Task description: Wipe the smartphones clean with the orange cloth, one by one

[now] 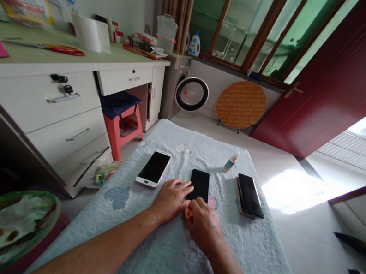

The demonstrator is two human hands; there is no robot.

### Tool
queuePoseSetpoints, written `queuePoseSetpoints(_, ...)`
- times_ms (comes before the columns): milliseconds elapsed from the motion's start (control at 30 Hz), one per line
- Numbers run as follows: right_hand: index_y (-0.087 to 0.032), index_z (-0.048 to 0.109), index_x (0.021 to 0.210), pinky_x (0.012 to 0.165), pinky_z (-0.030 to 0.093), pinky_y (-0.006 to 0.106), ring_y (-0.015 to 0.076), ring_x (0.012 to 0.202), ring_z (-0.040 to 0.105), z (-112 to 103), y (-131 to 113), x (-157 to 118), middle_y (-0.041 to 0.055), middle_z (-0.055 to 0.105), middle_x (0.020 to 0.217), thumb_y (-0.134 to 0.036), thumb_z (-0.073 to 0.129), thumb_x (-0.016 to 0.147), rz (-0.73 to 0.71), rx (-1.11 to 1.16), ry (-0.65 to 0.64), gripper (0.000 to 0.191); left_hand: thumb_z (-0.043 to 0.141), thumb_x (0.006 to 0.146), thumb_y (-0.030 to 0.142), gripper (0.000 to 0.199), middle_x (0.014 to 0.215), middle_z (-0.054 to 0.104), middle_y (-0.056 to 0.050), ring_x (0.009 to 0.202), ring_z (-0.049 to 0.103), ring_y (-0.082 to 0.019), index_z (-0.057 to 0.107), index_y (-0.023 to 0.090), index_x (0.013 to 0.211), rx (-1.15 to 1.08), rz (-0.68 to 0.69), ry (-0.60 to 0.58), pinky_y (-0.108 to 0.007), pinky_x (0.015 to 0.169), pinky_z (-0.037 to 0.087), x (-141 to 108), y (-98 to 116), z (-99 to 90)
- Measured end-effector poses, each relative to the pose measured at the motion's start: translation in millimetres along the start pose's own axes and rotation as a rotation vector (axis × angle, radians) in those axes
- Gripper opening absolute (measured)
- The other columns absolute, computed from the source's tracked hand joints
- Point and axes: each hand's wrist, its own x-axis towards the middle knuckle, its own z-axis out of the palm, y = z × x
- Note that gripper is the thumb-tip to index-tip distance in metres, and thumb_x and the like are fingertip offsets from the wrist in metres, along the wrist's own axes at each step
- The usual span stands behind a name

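A black smartphone (199,185) lies screen up on the light blue cloth (195,148), its lower end hidden by my hands. My left hand (172,199) rests at its left edge, fingers stretched out and fingertips touching the screen's side. Over the phone's bottom end, my right hand (203,221) has its fingers curled in; a small orange patch shows at the fingers, too small to name. To the left lies a white phone with a dark screen (154,168). On the right, a black phone (249,195) lies on another flat item. A small spray bottle (231,162) stands behind.
A desk (118,63) with drawers runs along the left, with scissors (60,48) and a paper roll (90,33) on top. A red stool (121,126) stands under it. A waste bin (55,209) sits lower left. The washing machine's door (192,94) hangs open behind.
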Motion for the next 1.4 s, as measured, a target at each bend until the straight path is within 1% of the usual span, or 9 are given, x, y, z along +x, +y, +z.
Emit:
queuePoseSetpoints(100,-0.019,0.059,0.078,0.055,0.022,0.027,0.0098,0.065,0.049,2.4,-3.4,1.1,0.0001,0.058,0.081,-0.017,0.052,0.086,-0.026,0.015,0.022,0.010,0.061,0.086,0.034,0.042,0.139,0.052,-0.001,0.120,0.047,-0.026,0.057,0.025,0.127,-0.006,0.011,0.002,-0.041,0.103,0.037,-0.5,-0.3,-0.6)
queuePoseSetpoints(233,-0.019,0.059,0.079,0.055,0.021,0.028,0.0098,0.064,0.049,-0.2,-2.9,1.5,0.0002,0.058,0.081,-0.019,0.051,0.087,-0.004,0.006,-0.001,0.012,0.061,0.086,0.035,0.042,0.139,0.052,-0.001,0.120,0.046,-0.027,0.057,0.025,0.127,-0.006,0.008,0.001,-0.041,0.103,0.037,-0.2,-0.6,-0.1)
queuePoseSetpoints(367,-0.019,0.060,0.081,0.053,0.021,0.028,0.0097,0.062,0.049,-7.4,3.7,-1.3,0.0001,0.058,0.083,-0.019,0.051,0.086,0.048,-0.025,-0.048,0.010,0.061,0.086,0.037,0.043,0.140,0.051,0.000,0.122,0.045,-0.027,0.057,0.026,0.128,-0.013,-0.016,-0.016,-0.042,0.104,0.037,0.7,0.0,-0.3)
queuePoseSetpoints(500,-0.020,0.058,0.082,0.053,0.020,0.027,0.0093,0.059,0.048,-13.3,10.6,-4.9,-0.0004,0.058,0.083,-0.019,0.051,0.085,0.099,-0.044,-0.068,0.009,0.063,0.085,0.036,0.044,0.140,0.051,0.000,0.122,0.046,-0.027,0.057,0.027,0.128,-0.025,-0.024,-0.018,-0.043,0.104,0.037,1.2,0.4,-0.6)
queuePoseSetpoints(800,-0.019,0.058,0.080,0.054,0.018,0.028,0.0094,0.059,0.048,-19.2,17.6,-7.4,0.0012,0.060,0.086,-0.019,0.049,0.084,0.141,-0.074,-0.105,0.010,0.064,0.084,0.037,0.045,0.140,0.052,0.000,0.121,0.046,-0.026,0.056,0.028,0.128,-0.039,-0.020,-0.007,-0.043,0.104,0.036,1.3,-1.3,1.2)
queuePoseSetpoints(1000,-0.019,0.060,0.079,0.055,0.020,0.027,0.0108,0.062,0.050,-26.6,33.8,-9.6,0.0008,0.060,0.079,-0.019,0.052,0.082,0.202,-0.099,-0.166,0.009,0.065,0.084,0.036,0.044,0.139,0.053,0.000,0.120,0.047,-0.027,0.058,0.027,0.127,-0.037,-0.018,0.007,-0.043,0.104,0.037,0.6,-0.4,1.2)
queuePoseSetpoints(1167,-0.018,0.059,0.076,0.057,0.023,0.026,0.0118,0.066,0.052,-29.9,47.1,-11.0,0.0009,0.060,0.078,-0.016,0.053,0.078,0.224,-0.076,-0.137,0.007,0.066,0.084,0.035,0.045,0.139,0.052,0.000,0.121,0.046,-0.027,0.057,0.027,0.127,-0.033,-0.018,0.008,-0.043,0.104,0.036,0.3,-0.4,1.7)
queuePoseSetpoints(1300,-0.018,0.057,0.073,0.060,0.028,0.024,0.0119,0.068,0.052,-30.7,55.9,-9.9,-0.0001,0.058,0.075,-0.017,0.052,0.076,0.203,0.058,-0.071,0.006,0.065,0.084,0.035,0.045,0.140,0.052,0.000,0.122,0.046,-0.027,0.056,0.027,0.128,-0.034,-0.018,0.001,-0.044,0.104,0.036,0.1,-0.5,0.8)
queuePoseSetpoints(1400,-0.018,0.055,0.070,0.063,0.033,0.022,0.0119,0.069,0.052,-29.5,59.2,-7.9,0.0004,0.055,0.077,-0.019,0.051,0.075,0.188,0.171,0.013,0.007,0.065,0.084,0.036,0.046,0.139,0.053,-0.001,0.122,0.046,-0.027,0.056,0.027,0.128,-0.044,-0.027,0.003,-0.044,0.104,0.036,0.1,-0.4,-0.3)
